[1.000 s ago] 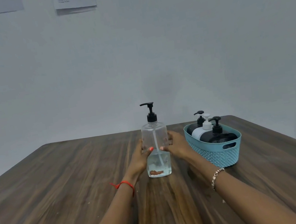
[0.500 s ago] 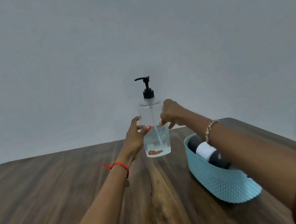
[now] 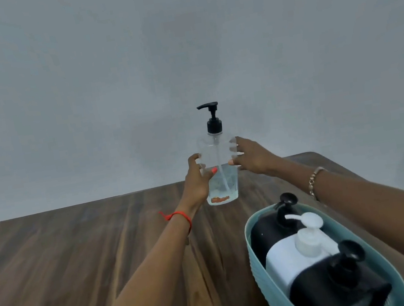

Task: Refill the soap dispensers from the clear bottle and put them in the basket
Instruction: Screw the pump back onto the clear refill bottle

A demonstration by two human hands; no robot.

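Head view: the clear bottle (image 3: 218, 155) is upright, long axis vertical, over the table's (image 3: 79, 251) far middle. The left hand (image 3: 197, 180) grips its 9 o'clock side, fingers (image 3: 196, 157) curled round it. The right hand (image 3: 252, 158) grips the 3 o'clock side. The basket (image 3: 253, 250) of dispensers (image 3: 289, 258) lies at the bottle's 5 o'clock, nearer the right hand.

One head-worn wide-angle view, forward and down over the table (image 3: 55, 268) toward the wall (image 3: 179, 50), basket (image 3: 264, 288) nearest.

A plain grey-white wall (image 3: 179, 50) is seen across the whole bkgd, softly lit, w/ a faint shadow cast near centre. Below it a dark wood-grain table (image 3: 53, 255) is spread; its far right corner is rounded.
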